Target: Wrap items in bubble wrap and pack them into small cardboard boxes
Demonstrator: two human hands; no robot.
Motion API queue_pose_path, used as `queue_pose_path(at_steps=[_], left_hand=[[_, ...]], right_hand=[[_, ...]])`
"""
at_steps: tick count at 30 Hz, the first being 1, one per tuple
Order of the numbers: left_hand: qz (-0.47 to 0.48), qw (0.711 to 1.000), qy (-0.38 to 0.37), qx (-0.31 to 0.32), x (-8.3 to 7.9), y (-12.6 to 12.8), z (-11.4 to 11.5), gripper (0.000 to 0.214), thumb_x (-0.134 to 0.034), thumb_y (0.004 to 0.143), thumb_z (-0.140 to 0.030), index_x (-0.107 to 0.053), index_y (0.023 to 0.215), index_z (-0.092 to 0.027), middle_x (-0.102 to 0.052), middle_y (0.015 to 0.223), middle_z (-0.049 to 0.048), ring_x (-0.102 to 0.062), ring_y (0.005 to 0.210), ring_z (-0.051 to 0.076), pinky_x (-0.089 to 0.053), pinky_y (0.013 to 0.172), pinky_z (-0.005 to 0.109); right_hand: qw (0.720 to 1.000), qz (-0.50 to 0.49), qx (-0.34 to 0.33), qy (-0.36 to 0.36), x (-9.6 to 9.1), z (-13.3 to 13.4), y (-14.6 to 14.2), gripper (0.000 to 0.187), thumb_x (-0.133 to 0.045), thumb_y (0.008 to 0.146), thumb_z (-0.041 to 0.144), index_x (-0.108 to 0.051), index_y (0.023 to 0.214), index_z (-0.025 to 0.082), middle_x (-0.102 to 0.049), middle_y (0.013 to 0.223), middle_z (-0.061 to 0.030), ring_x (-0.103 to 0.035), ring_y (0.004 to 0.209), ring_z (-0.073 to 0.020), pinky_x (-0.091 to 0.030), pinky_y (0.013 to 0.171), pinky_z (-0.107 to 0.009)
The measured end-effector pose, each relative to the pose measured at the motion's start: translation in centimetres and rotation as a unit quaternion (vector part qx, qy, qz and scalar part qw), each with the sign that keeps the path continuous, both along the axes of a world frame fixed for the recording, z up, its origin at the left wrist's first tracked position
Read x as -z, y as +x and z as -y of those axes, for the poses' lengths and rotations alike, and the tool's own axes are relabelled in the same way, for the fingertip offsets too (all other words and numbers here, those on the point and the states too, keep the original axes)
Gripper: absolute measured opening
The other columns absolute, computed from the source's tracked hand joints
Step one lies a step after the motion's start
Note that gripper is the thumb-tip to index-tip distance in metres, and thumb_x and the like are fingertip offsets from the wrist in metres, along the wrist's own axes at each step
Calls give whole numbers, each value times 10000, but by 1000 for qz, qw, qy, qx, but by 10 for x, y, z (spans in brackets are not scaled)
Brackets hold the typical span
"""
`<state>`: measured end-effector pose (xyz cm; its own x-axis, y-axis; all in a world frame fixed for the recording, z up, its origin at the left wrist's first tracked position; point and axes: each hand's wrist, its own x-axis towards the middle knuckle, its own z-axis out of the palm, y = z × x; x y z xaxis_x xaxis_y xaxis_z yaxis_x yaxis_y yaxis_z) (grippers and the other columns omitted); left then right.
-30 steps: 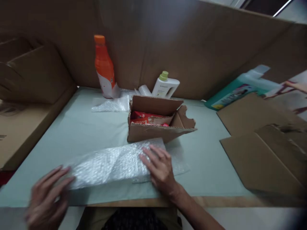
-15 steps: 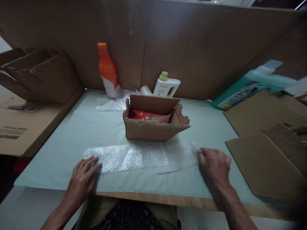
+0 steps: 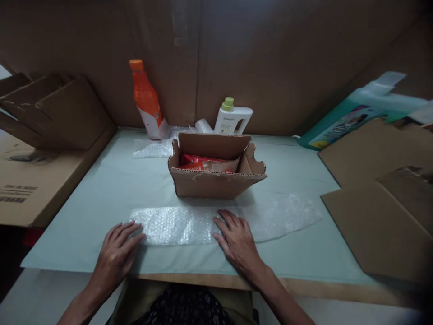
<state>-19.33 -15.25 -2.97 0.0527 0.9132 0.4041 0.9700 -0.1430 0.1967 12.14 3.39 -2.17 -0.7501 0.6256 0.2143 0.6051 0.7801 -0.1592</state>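
Hands, two: left hand (image 3: 117, 253), right hand (image 3: 238, 246) — both spread, gripping nothing, resting on the bubble-wrap strip (image 3: 176, 225), flat in front of the cardboard box (image 3: 211, 186). To smooth it well — I'd press lightly, evenly, outward from the middle, crushing no bubbles.

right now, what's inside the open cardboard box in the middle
The open cardboard box holds a red packet with a beige part and, by the front edge, a small reddish bit. The box's front wall hides the bottom and whatever lies lower.
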Motion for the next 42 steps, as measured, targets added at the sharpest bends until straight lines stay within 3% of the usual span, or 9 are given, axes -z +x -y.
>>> queue_pose_path(at_steps=[6, 10, 14, 18, 24, 29, 32, 38, 42], left_hand=[[63, 997, -11, 43, -13, 3, -16, 286, -537, 901, -152, -606, 1166, -232, -718, 1148, 73, -646, 1105, 239, -388, 1074, 501], [35, 997, 25, 62, -19, 30, -56, 331, -487, 919, -94, -604, 1207, -207, -692, 1239, 106, -620, 1183, 234, -402, 1077, 474], [-16, 987, -54, 153, -7, 63, -86, 456, -492, 964, -215, -508, 1420, -198, -511, 1511, 132, -441, 1419, 291, -338, 1154, 510], [-17, 978, -140, 152, 6, 46, -78, 585, -503, 991, -434, -377, 1534, -258, -374, 1607, 100, -336, 1489, 309, -259, 1206, 534], [240, 967, -80, 17, -6, 21, -92, 580, -512, 988, -403, -359, 1534, -284, -429, 1574, 105, -423, 1436, 285, -368, 1166, 495], [476, 878, -51, -4, -15, 45, -167, 780, -647, 855, -473, -351, 1514, -179, -460, 1515, 174, -497, 1347, 340, -471, 1064, 469], [511, 859, -42, -7, -19, 43, -196, 683, -612, 864, -418, -403, 1459, -154, -552, 1413, 152, -534, 1292, 308, -460, 1070, 439], [456, 888, -20, -49, -22, 20, -207, 597, -555, 897, -350, -406, 1441, -154, -592, 1350, 150, -569, 1242, 287, -480, 1039, 457], [258, 964, 30, -59, -9, 35, -159, 701, -539, 937, -251, -233, 1568, -229, -450, 1519, 182, -453, 1392, 304, -396, 1129, 525]], right_hand=[[998, -6, 60, 31, 1, -4, 70, 346, -444, 1020, 375, -641, 1240, 195, -616, 1367, -142, -562, 1241, -300, -458, 959, -446], [994, -22, 88, 59, -5, 2, 37, 365, -430, 1021, 343, -643, 1254, 159, -614, 1367, -177, -561, 1246, -326, -476, 959, -471], [999, -31, -7, 2, -1, 15, -20, 420, -530, 974, 305, -582, 1369, 171, -566, 1449, -153, -505, 1334, -317, -446, 1058, -482], [999, -39, -10, -24, 12, 12, -1, 458, -534, 974, 350, -565, 1391, 163, -556, 1463, -161, -505, 1349, -327, -458, 1062, -520], [964, -209, 142, -78, -9, -38, 50, 451, -526, 951, 423, -580, 1333, 189, -617, 1384, -152, -572, 1282, -306, -471, 1058, -516], [886, -283, 210, -300, -24, -99, 4, 624, -697, 713, 528, -606, 1179, 122, -729, 1112, -175, -698, 970, -331, -584, 766, -435], [872, -291, 195, -341, -17, -124, -22, 561, -724, 673, 520, -623, 1061, 128, -750, 949, -137, -693, 847, -301, -566, 684, -385], [891, -290, 130, -324, -14, -151, -35, 556, -653, 780, 422, -569, 1242, 124, -723, 1121, -163, -685, 950, -297, -569, 780, -415], [948, -240, 111, -178, -14, -102, -25, 545, -546, 915, 359, -483, 1412, 145, -619, 1357, -192, -603, 1220, -325, -509, 987, -508]])
